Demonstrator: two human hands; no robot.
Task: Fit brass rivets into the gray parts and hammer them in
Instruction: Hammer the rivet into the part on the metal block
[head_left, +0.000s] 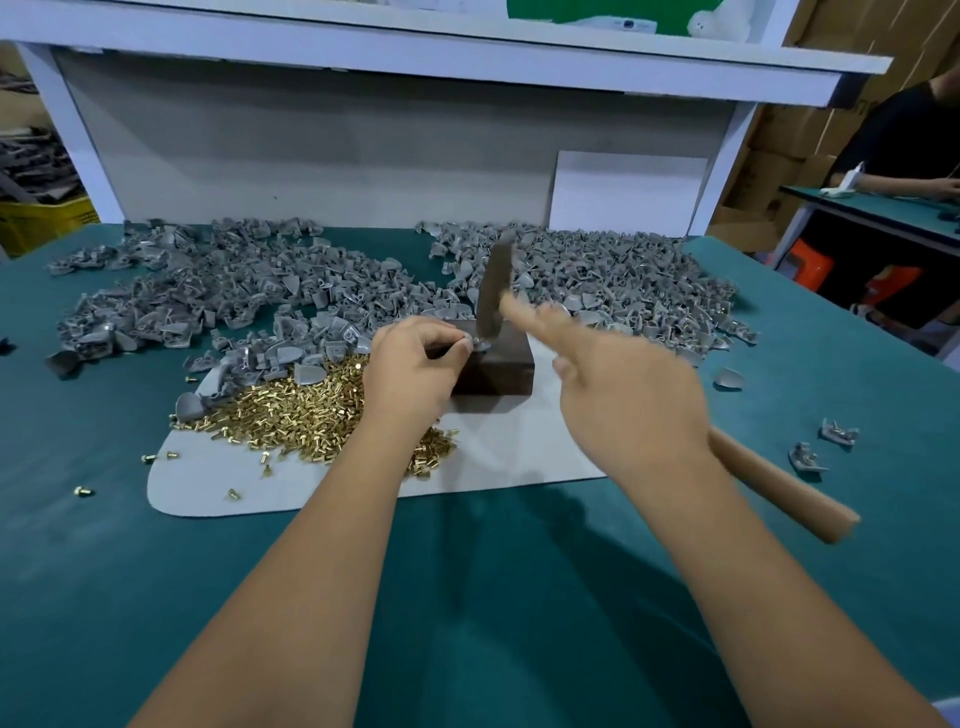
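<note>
On dark block (493, 369), small gray part (480, 344), pinched, blurred.

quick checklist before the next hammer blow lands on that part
1. Part seated on the dark block: the left hand pinches a gray part on its top edge. Ok.
2. Hammer gripped: the right hand holds the wooden handle, head over the part. Ok.
3. Rivet upright in the part: hidden by fingers and blur. Cannot tell.
4. Left fingertips out of the strike path: they sit right beside the hammer head. Not ok.
5. Brass rivets in reach: heaped beside the left hand. Ok.
</note>
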